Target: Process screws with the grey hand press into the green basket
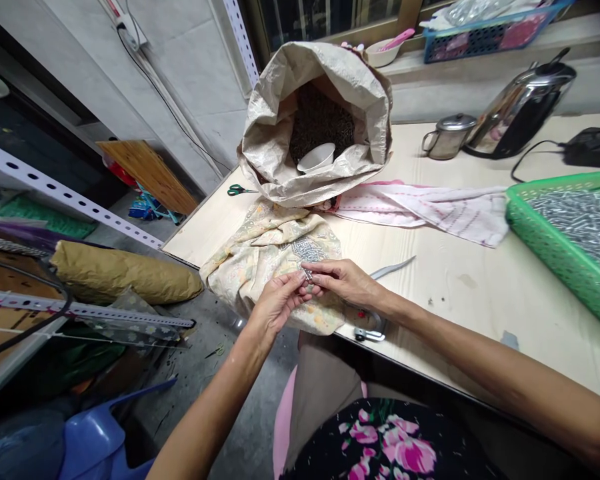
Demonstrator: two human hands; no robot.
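Note:
My left hand and my right hand meet over a patterned cloth at the table's near edge. Fingers of both are pinched around a few small metal pieces, too small to tell exactly what kind. Just beyond the fingertips, a pile of similar silvery pieces lies on the cloth. Behind it, a large woven sack gapes towards me, with dark slender metal pieces and a white bowl inside.
On the right stands a green basket of metal pieces. A striped towel, green-handled scissors, a curved grey strip, a metal cup and a kettle are also on the table.

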